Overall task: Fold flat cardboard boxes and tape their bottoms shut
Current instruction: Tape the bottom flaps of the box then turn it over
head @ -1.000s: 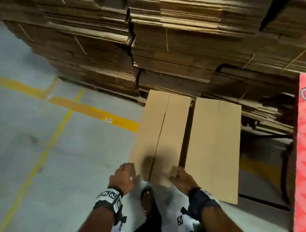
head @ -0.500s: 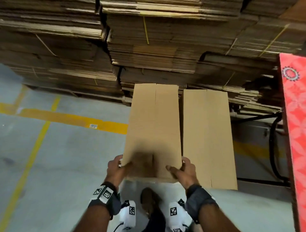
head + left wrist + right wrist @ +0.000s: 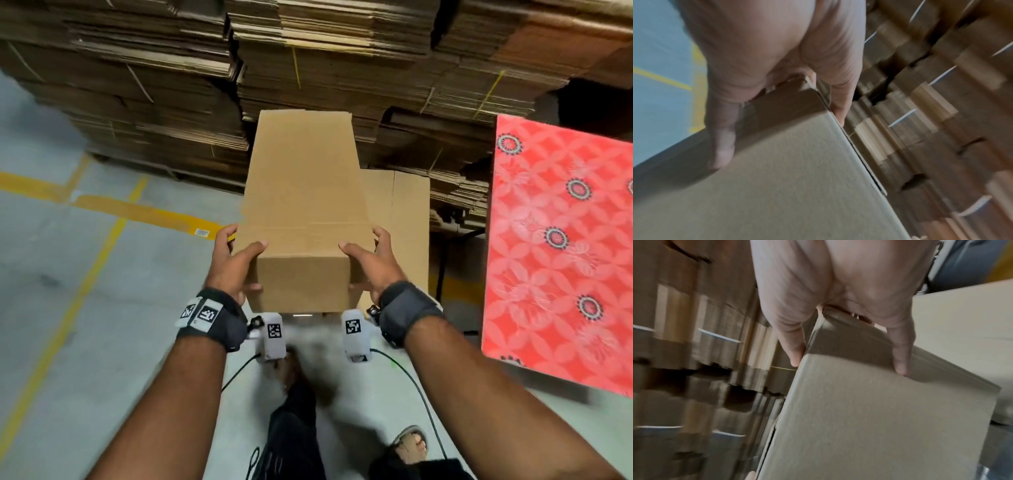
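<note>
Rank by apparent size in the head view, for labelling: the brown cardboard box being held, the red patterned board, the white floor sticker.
1. Red patterned board
2. Brown cardboard box, held nearer the camera, so unsure
3. White floor sticker

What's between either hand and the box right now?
Nothing visible. The left hand and right hand both grip the near end of the box, thumbs on top, fingers around its sides.
</note>
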Demonstrator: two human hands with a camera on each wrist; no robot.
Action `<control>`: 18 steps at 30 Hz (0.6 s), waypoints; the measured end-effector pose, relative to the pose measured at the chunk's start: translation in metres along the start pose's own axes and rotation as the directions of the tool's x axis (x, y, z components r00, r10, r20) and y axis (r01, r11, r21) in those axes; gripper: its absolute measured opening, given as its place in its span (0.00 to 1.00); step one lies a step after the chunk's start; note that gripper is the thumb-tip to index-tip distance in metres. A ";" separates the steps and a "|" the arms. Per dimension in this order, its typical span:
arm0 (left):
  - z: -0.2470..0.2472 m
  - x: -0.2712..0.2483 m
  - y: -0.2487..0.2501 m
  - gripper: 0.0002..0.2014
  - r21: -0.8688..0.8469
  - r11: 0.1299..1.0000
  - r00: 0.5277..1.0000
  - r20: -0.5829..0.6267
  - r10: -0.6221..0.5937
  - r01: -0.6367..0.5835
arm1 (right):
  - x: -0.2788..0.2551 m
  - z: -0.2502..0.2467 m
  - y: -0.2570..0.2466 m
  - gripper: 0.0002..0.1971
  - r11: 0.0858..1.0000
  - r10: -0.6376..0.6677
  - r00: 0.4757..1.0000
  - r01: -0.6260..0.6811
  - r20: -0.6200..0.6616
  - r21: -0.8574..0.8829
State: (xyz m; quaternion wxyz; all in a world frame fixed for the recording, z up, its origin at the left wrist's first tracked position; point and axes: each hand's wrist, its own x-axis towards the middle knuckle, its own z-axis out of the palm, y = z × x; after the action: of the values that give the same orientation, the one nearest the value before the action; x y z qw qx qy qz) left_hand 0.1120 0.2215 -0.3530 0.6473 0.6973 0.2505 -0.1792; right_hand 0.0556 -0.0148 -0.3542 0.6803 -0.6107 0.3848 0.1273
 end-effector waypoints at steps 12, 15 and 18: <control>0.165 -0.282 0.033 0.26 -0.058 0.925 0.919 0.107 0.380 -0.375 | -0.186 -0.268 -0.044 0.29 0.914 -0.361 0.929 0.371 -0.086 0.163; 0.224 -0.320 0.018 0.27 -0.086 0.913 0.892 0.193 0.408 -0.399 | -0.215 -0.341 -0.031 0.29 0.895 -0.365 0.916 0.394 -0.167 0.209; 0.278 -0.349 0.000 0.29 -0.098 0.911 0.861 0.300 0.411 -0.401 | -0.237 -0.407 -0.009 0.29 0.878 -0.359 0.899 0.417 -0.251 0.236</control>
State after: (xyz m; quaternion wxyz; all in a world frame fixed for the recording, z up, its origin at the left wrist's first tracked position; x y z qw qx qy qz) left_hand -0.1505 -0.0958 -0.1800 0.7130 0.6864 -0.0053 -0.1433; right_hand -0.2472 -0.3242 -0.1700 0.7302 -0.5812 0.3345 -0.1306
